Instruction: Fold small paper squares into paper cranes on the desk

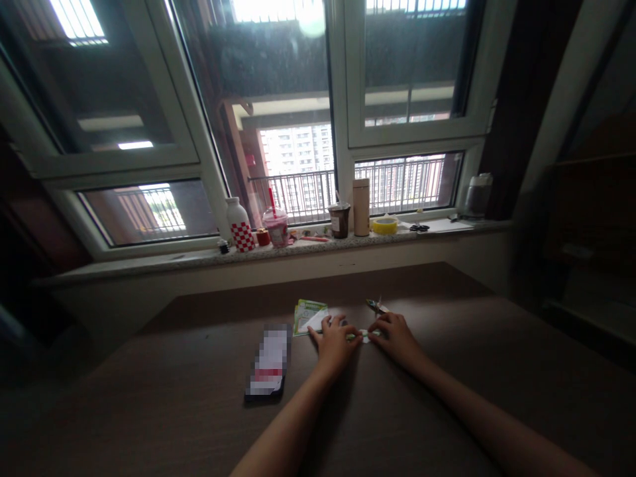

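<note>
Between my two hands, low over the brown table, is a small white and green piece (pixel 365 336) that looks like paper. My left hand (pixel 334 343) pinches its left end with thumb and forefinger, the other fingers spread. At its right end, the fingertips of my right hand (pixel 396 336) are closed on the same piece. Just beyond my left hand lie several green and white printed cards or packets (pixel 309 315), partly covered by the fingers. A small dark pointed item (pixel 373 305) with pale bits rests beyond my right hand; its kind is unclear.
A phone (pixel 268 363) with a blurred screen lies left of my left forearm on the table (pixel 199 417). Along the windowsill (pixel 163 264) stand a red-checked bottle (pixel 240 225), a pink drink cup (pixel 275 227), a dark drink cup (pixel 340 220), a tan flask (pixel 361 207) and yellow tape (pixel 385 226).
</note>
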A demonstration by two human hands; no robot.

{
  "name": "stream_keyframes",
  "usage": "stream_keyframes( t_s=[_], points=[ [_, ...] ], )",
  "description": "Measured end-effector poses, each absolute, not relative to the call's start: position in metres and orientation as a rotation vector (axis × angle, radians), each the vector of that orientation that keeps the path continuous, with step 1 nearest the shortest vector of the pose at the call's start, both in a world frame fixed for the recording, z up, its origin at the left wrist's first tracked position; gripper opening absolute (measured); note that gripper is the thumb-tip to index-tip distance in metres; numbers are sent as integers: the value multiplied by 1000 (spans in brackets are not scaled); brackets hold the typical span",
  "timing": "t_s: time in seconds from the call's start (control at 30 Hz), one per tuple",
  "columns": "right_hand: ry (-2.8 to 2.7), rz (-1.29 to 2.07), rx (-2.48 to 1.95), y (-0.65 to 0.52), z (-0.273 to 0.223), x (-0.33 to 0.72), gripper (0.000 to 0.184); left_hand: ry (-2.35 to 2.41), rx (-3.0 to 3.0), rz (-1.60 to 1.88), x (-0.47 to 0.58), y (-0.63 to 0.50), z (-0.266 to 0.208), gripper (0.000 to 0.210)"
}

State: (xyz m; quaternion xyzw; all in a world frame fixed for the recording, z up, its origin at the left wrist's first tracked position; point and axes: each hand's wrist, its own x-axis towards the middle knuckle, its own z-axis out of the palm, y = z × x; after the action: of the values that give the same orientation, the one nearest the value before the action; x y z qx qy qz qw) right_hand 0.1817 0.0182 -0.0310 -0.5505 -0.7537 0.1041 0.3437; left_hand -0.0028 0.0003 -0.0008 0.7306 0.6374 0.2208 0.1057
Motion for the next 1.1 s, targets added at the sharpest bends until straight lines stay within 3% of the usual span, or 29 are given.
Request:
stream_keyframes(
  t_s=[0.37,0.63,1.1],
  points=[
    [-1906,341,-1490,23,-32,187,20,1897,2104,698,-4,-2,0,13],
    [-2059,315,-1204,16,-30,186,25,1824,2152,765,-5,-2,-3,12],
    [-2137,251,-1176,19,-30,183,7,1780,2176,649,-12,3,-1,14]
  ],
)
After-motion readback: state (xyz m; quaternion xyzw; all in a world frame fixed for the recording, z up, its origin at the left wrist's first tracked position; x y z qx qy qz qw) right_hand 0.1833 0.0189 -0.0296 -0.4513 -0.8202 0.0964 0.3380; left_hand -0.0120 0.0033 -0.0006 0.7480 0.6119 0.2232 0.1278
